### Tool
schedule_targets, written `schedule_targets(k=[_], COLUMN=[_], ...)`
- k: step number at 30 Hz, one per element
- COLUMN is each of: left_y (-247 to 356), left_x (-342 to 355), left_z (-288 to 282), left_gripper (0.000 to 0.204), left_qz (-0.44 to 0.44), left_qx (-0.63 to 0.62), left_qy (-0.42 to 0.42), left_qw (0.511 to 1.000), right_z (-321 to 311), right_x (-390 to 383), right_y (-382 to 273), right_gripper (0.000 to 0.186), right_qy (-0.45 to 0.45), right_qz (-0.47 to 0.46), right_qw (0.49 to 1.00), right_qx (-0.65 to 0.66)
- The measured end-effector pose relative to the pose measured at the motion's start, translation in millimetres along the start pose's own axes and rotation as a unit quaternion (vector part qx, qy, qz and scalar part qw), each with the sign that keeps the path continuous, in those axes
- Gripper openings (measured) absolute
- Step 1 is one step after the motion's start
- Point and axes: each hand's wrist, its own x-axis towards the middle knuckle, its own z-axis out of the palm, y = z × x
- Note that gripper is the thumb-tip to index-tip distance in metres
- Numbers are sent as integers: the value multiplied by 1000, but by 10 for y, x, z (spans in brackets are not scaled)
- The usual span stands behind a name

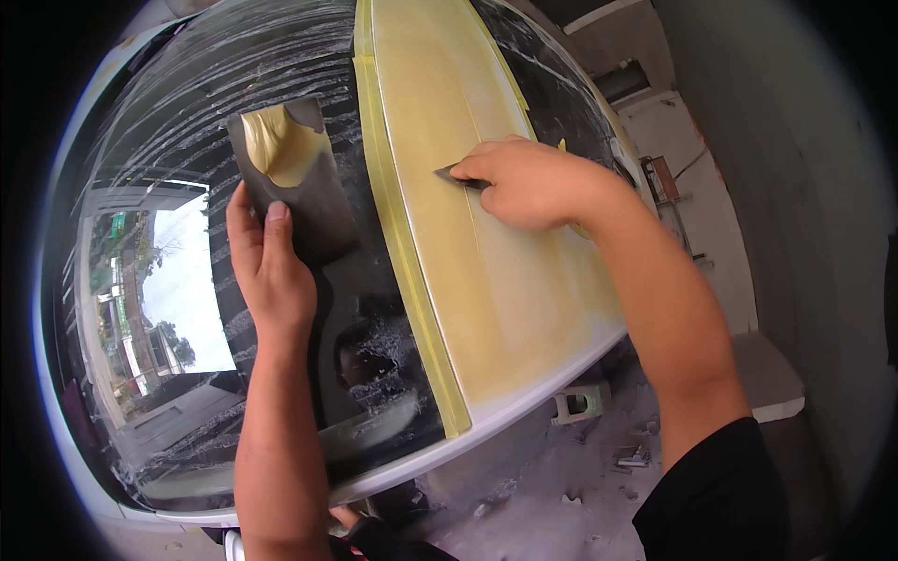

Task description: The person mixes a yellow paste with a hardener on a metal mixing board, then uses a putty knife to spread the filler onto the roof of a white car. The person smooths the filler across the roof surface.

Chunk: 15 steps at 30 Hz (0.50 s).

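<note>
My left hand [271,266] is closed round the lower part of a dark flat mixing board [323,210], its thumb across the face. A glossy heap of yellow filler putty [267,138] sits on the board's upper end, with a thinner smear beside it. My right hand [538,182] pinches a thin dark spreader [451,175], mostly covered by the fingers. The spreader's edge meets a long tapering panel [500,351], coated with pale yellow filler in uneven patches. Yellow masking tape [404,245] runs along the panel's left side.
Dark glass with dusty streaks [187,103] lies left of the panel and reflects buildings and sky. A white body edge [552,379] curves along the near side. Below are a dusty floor [533,514] with debris and a pale hollow block [580,404]. A grey wall [795,187] stands at right.
</note>
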Motion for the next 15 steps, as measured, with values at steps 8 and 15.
schedule_targets(k=[8,15], left_y=[45,39], left_x=[-22,-30], left_z=[-12,-38], left_gripper=[35,35], left_qz=[-5,-7], left_qx=[6,4], left_qy=[15,17], left_qw=[1000,1000], right_z=[459,896], right_x=[-678,-1227], right_y=[-148,-239], right_gripper=[50,43], right_qy=[46,111], right_qz=[-28,-70], right_qw=[998,991], right_qx=[12,-12])
